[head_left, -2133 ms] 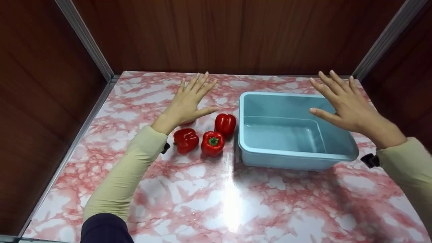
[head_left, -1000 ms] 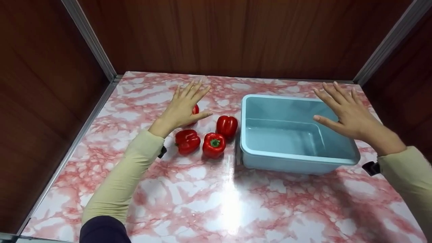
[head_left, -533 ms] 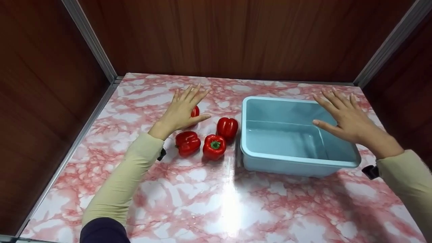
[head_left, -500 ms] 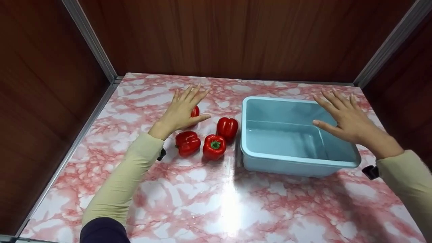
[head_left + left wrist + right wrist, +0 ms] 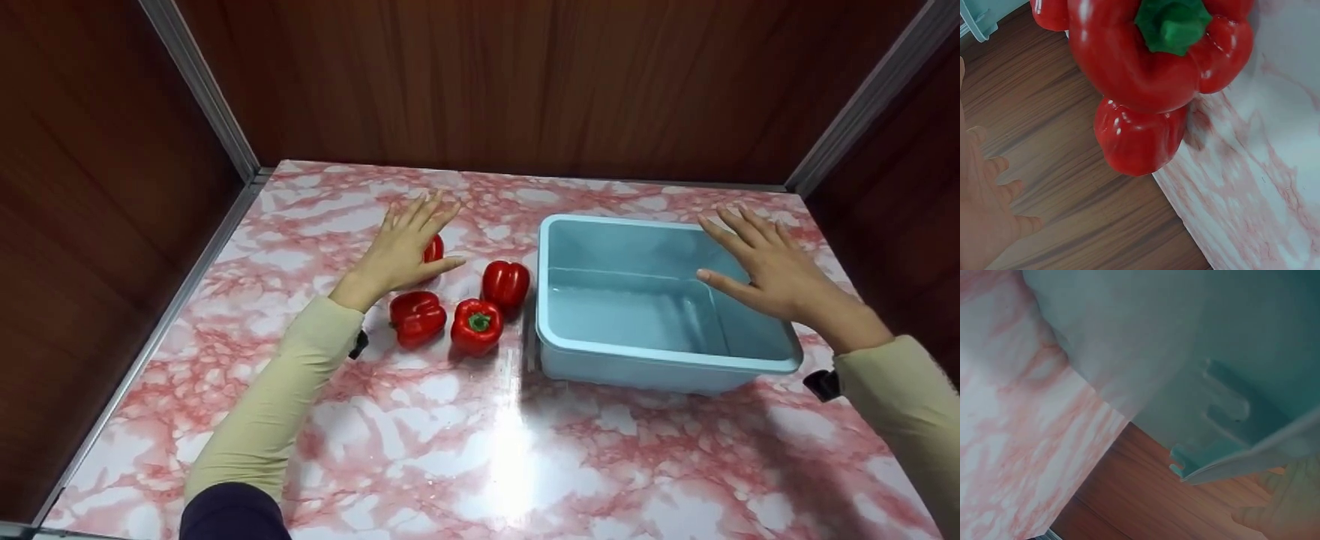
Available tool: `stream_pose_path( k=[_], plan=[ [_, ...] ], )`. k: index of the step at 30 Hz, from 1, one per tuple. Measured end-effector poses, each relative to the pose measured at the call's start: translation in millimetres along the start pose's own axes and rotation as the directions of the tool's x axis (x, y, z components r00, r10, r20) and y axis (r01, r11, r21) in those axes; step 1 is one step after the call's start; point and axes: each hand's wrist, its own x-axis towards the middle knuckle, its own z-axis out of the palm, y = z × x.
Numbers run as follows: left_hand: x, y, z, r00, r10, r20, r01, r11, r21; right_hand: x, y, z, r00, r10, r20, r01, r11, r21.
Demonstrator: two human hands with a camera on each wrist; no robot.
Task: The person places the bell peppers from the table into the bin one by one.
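Left of centre in the head view, four red peppers (image 5: 417,320) sit on the marbled table (image 5: 600,465), the left hand (image 5: 397,251) raised at the group's upper left with its fingers spread, gripping nothing. It hides most of the rear pepper (image 5: 435,251); only a red edge shows past the thumb. From the palm, the other three lie toward the bottom and lower right of the frame: the side-lying pepper (image 5: 420,321) below, its long axis running roughly across the frame, stem end at left; the stem-up pepper (image 5: 477,334) just right of it; and the smooth pepper (image 5: 505,285) above that, just beside the tub (image 5: 652,371). The tub stands right of centre, long side also across the frame. At its right end is the right hand (image 5: 776,274), fingers likewise spread, holding nothing and well apart from the peppers, so the left hand is much the nearer. In the left wrist view, a gap shows between the fingertips and the peppers.
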Motion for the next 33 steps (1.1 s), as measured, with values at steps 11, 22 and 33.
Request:
stream_pose_path(
  k=[11, 22, 33],
  plan=[
    [0.6, -5.5, 3.3, 0.999, -0.036, 0.029, 0.037, 0.999, -0.031, 3, 5, 1.5, 1.0, -0.001, -0.003, 0.001, 1.0, 0.028],
    [0.8, -11.1, 9.0, 0.998, -0.044, 0.037, 0.046, 0.998, -0.035, 3, 10, 5.8, 1.0, 0.008, 0.01, -0.009, 0.999, 0.052],
    [0.6, -15.8, 14.7, 0.994, -0.087, 0.071, 0.091, 0.994, -0.053, 4, 17, 7.3, 1.0, 0.02, 0.023, -0.022, 0.996, 0.087]
  ],
)
